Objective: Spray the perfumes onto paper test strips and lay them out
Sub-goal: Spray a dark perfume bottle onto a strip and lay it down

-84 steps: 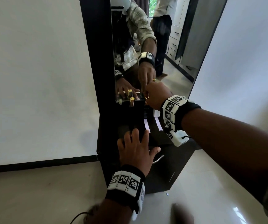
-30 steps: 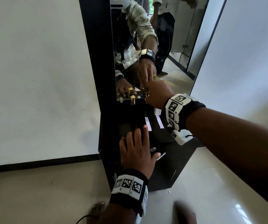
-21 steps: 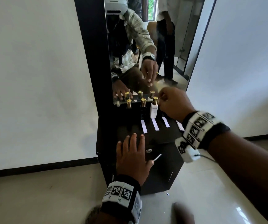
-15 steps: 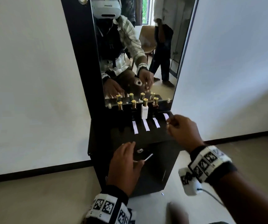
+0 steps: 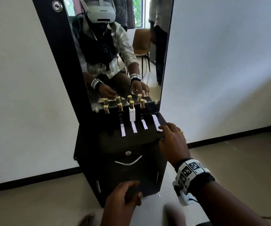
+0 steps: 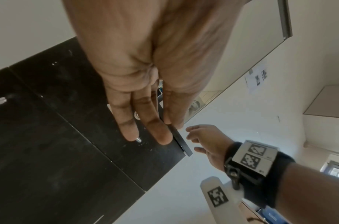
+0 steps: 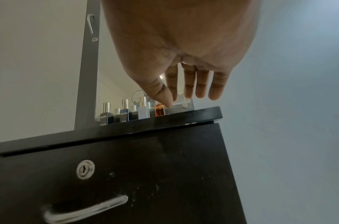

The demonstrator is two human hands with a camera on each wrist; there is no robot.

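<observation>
Right hand has dropped from the bottles, fingers relaxed, fingertips touching the rightmost test strip; left hand idle, loosely curled.

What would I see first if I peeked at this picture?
First you'd spot the row of four gold-capped perfume bottles lined up at the foot of the tall mirror, with the white bottle standing out. In front of three of them lie white paper test strips on the black cabinet top. The right hand reaches to the strip stack at the cabinet's right edge.
</observation>
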